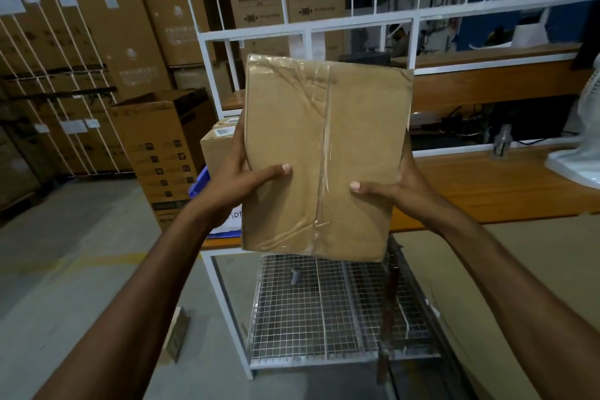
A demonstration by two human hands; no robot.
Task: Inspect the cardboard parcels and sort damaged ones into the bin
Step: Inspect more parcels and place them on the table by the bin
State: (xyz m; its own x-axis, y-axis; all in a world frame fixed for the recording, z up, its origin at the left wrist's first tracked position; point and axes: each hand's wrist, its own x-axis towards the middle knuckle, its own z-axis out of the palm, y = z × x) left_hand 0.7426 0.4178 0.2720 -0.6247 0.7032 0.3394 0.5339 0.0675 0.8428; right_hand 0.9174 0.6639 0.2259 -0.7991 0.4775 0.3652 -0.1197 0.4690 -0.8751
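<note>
Head view: the cardboard parcel (324, 156) is held upright in mid-air at the frame's centre, above the near edge of the desk (487, 185). It is clamped by its sides between the left hand (240, 178) at eight o'clock and the right hand (401, 185) at four o'clock, with thumbs laid across the taped front and fingers (239, 136) wrapped behind. Since only the lower half is gripped, the parcel could be tipped forward or let slip onto the wire-mesh shelf (324, 302) below; creases under the tape's glare could be overlooked, and the blue bin (199, 182) at nine o'clock, largely hidden behind the left hand, could be missed.
</note>
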